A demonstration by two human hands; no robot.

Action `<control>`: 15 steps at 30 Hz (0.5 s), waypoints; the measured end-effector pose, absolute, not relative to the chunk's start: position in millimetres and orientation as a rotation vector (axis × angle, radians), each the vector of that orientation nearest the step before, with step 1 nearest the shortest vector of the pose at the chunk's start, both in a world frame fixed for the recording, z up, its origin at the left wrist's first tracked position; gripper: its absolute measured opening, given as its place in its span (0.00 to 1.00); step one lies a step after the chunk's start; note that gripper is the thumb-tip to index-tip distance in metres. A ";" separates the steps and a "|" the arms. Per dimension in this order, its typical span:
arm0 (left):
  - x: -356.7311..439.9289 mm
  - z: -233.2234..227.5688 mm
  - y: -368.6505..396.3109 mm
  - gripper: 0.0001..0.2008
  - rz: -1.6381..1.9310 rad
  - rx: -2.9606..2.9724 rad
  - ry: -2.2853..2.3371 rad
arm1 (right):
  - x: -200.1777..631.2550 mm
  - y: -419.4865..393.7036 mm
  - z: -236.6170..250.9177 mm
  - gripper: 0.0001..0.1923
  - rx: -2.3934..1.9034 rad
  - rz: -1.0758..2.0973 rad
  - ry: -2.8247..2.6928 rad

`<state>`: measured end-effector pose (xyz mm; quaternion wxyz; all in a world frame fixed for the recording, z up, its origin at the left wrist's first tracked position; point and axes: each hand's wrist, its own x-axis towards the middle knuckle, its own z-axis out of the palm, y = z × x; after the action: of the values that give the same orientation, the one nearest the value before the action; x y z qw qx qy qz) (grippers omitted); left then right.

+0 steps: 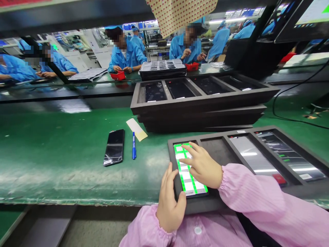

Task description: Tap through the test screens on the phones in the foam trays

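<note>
Free lane over the green table (56, 147) left of the loose phone (114, 151); blue pen (134, 145) and paper strip (136, 129) break up the stretch right of it. Stacked trays (197, 109) block the far side behind the front tray (203, 204). Left hand (170, 200) and right hand (204, 166) obstruct the lit phone (187, 176); vacant compartment (214, 147) beside it opens upward, right sleeve (253, 187) crossing its near end.

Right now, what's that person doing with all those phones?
The person's right hand has its fingers at the screen of a lit phone, which shows a green and white grid. The left hand is at the near left edge of the dark tray that phone lies in. Two other phones lie in it too. A dark phone lies on the green table, beside a blue pen.
</note>
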<state>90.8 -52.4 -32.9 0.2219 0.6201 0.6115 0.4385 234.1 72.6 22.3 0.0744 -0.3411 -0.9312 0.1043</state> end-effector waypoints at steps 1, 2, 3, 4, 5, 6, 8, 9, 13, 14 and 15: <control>90.8 -32.4 -52.5 0.24 1.215 1.714 1.687 | 235.5 73.9 22.6 0.23 -1.055 0.289 -2.788; 90.8 -31.8 -52.5 0.24 1.220 1.715 1.682 | 238.0 75.6 23.8 0.22 -1.089 0.266 -2.784; 90.8 -31.3 -52.5 0.24 1.226 1.719 1.676 | 241.5 77.7 25.6 0.22 -1.131 0.246 -2.778; 90.7 -31.0 -52.5 0.24 1.231 1.723 1.670 | 245.7 79.8 27.8 0.21 -1.176 0.228 -2.773; 90.6 -30.9 -52.5 0.24 1.234 1.725 1.667 | 250.0 81.5 29.9 0.20 -1.219 0.212 -2.769; 90.5 -31.1 -52.5 0.24 1.233 1.726 1.666 | 253.9 82.7 31.8 0.19 -1.261 0.193 -2.759; 90.1 -31.7 -52.3 0.25 1.224 1.720 1.670 | 259.0 82.1 33.8 0.18 -1.310 0.145 -2.721; 90.0 -32.0 -52.3 0.25 1.220 1.717 1.672 | 259.5 80.2 33.8 0.18 -1.301 0.129 -2.703; 90.0 -32.1 -51.8 0.24 1.217 1.716 1.675 | 250.2 65.7 28.8 0.21 -1.056 0.228 -2.749; 90.1 -31.8 -51.6 0.24 1.216 1.716 1.678 | 247.5 62.4 27.3 0.23 -1.001 0.259 -2.774; 90.2 -31.3 -51.5 0.24 1.215 1.716 1.681 | 245.8 60.1 26.2 0.25 -0.976 0.274 -2.792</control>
<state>90.2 -51.5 -31.3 0.2231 0.6214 0.6086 0.4400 245.8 60.1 26.2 0.0855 -0.3274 -0.9365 0.0920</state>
